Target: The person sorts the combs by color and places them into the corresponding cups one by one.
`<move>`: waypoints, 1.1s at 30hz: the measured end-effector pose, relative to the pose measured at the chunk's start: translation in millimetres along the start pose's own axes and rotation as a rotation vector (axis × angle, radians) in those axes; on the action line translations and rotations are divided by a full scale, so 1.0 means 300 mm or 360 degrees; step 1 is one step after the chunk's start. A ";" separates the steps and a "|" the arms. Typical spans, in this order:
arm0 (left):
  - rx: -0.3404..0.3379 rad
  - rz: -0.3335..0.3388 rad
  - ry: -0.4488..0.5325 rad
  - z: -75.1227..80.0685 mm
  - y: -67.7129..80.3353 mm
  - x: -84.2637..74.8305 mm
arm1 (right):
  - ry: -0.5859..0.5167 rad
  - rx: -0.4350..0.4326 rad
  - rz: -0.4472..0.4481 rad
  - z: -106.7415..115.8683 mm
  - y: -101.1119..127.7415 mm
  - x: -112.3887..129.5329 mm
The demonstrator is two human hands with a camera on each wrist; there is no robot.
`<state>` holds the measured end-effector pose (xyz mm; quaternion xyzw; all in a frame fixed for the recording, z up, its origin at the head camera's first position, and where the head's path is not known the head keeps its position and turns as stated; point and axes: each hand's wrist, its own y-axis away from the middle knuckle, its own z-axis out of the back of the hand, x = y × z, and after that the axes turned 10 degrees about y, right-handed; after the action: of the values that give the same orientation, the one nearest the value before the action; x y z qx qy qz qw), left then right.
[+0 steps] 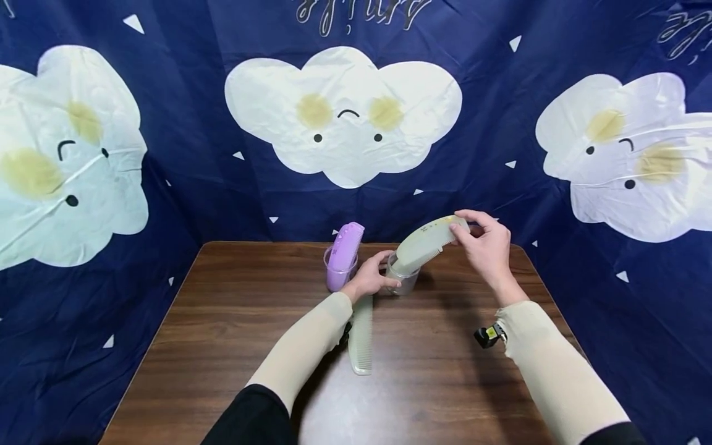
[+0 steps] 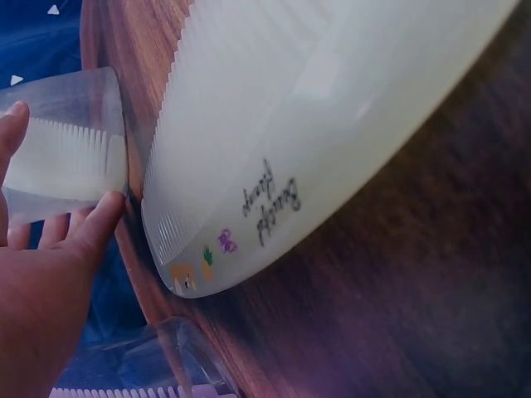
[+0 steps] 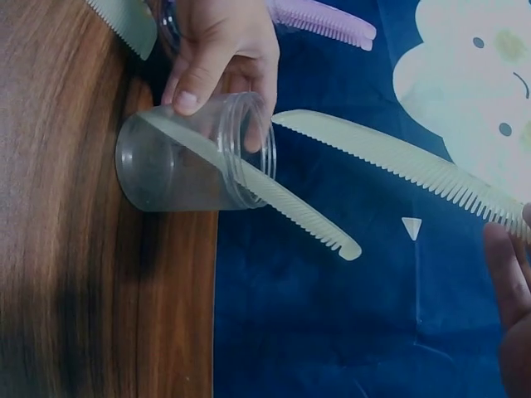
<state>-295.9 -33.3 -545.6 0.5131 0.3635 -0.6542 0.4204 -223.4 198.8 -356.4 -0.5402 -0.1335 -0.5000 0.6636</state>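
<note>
My left hand (image 1: pixel 369 276) grips a clear plastic jar (image 3: pixel 191 170) on the table, thumb and fingers on its sides. One pale green comb (image 3: pixel 303 217) leans inside that jar, its upper end sticking out of the mouth. Between the thumb and fingers of my right hand (image 1: pixel 489 247), a second pale green comb (image 3: pixel 390 157) is pinched by one end. Its other end slants down toward the jar's rim. A third pale comb (image 2: pixel 274 149), printed with lettering and small coloured pictures, lies on the table below my left wrist.
Left of my left hand stands another clear jar (image 1: pixel 328 262) holding a purple comb (image 1: pixel 346 247) upright. The brown wooden table (image 1: pixel 434 371) ends just behind the jars, against a dark blue cloth (image 1: pixel 183 123) printed with white clouds.
</note>
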 end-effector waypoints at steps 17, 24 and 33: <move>0.0006 -0.0011 0.0051 0.002 -0.007 0.013 | 0.0213 0.0005 -0.0023 -0.088 -0.013 -0.192; 0.0019 0.0005 0.0014 0.008 -0.006 0.016 | 0.0391 0.0014 -0.0015 -0.122 -0.010 -0.208; 0.0012 0.0027 0.0001 0.007 -0.003 0.014 | 0.0510 0.0030 -0.0035 -0.146 -0.002 -0.225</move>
<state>-298.0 -35.7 -549.4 0.5180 0.3567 -0.6518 0.4238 -271.3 196.6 -421.2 -0.4456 -0.0366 -0.5858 0.6759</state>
